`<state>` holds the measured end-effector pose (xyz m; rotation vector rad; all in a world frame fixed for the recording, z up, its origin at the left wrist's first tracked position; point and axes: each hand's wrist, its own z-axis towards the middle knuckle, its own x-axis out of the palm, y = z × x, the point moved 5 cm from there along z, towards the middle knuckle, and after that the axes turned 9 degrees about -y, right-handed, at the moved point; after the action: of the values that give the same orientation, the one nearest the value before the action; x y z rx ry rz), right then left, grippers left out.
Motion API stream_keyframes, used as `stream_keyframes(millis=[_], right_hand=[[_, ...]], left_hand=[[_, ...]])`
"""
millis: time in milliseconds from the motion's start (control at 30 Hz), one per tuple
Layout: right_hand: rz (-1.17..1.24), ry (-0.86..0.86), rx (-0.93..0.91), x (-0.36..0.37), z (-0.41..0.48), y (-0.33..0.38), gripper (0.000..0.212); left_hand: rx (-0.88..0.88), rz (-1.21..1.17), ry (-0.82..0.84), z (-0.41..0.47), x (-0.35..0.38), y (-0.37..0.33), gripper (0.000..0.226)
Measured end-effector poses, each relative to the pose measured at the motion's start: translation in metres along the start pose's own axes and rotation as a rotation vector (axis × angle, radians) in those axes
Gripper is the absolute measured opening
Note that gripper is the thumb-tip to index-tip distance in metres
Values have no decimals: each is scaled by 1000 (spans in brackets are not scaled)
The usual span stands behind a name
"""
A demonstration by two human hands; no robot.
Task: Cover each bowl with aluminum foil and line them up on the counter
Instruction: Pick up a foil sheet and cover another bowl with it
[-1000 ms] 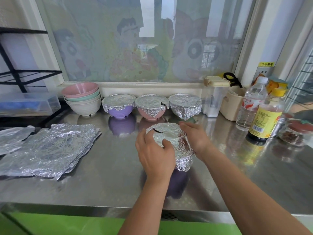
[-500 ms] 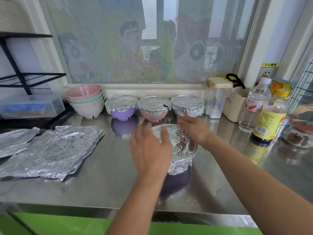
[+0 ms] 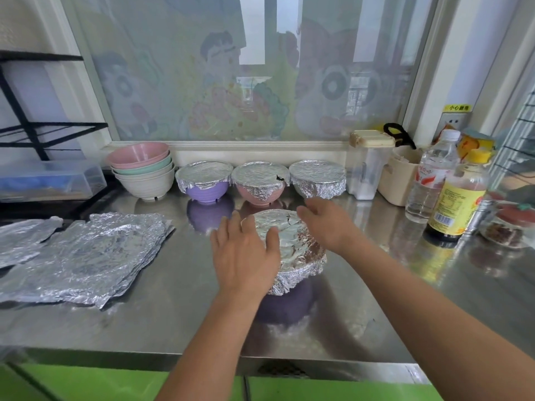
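A purple bowl [image 3: 286, 302] wrapped in foil [image 3: 292, 241] stands mid-counter. My left hand [image 3: 246, 256] lies with straight fingers against the foil's left side, thumb on top. My right hand [image 3: 327, 224] hovers with relaxed fingers at the foil's far right edge. Three foil-covered bowls stand in a row under the window: a purple one [image 3: 204, 180], a pink one [image 3: 260, 182] with a small tear in its foil, and a fully wrapped one [image 3: 317, 178]. A stack of uncovered bowls [image 3: 143, 169] sits to their left. Crumpled foil sheets [image 3: 84, 256] lie on the counter's left.
The steel counter [image 3: 390, 299] carries a clear canister [image 3: 366, 164], a beige tub [image 3: 401, 175], a water bottle [image 3: 431, 180], a yellow-labelled bottle [image 3: 457, 204] and a jar [image 3: 509, 227] at the right. A clear plastic box [image 3: 49, 180] and black rack [image 3: 34, 125] stand far left.
Both hands have loosened from pressing the foil round the bowl; fingers are now straighter and the right hand has lifted off toward the back right.
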<state>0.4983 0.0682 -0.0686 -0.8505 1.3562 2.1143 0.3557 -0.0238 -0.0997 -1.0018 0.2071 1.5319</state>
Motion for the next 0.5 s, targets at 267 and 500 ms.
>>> stream_keyframes(millis=[267,500], right_hand=[[50,129,-53,25,5,2,28],[3,-45,-23,26,-6,2,42]], left_hand=[[-143,-106,25,-2,9,-9,78],[-488,-782,-136,-6,17,16,32]])
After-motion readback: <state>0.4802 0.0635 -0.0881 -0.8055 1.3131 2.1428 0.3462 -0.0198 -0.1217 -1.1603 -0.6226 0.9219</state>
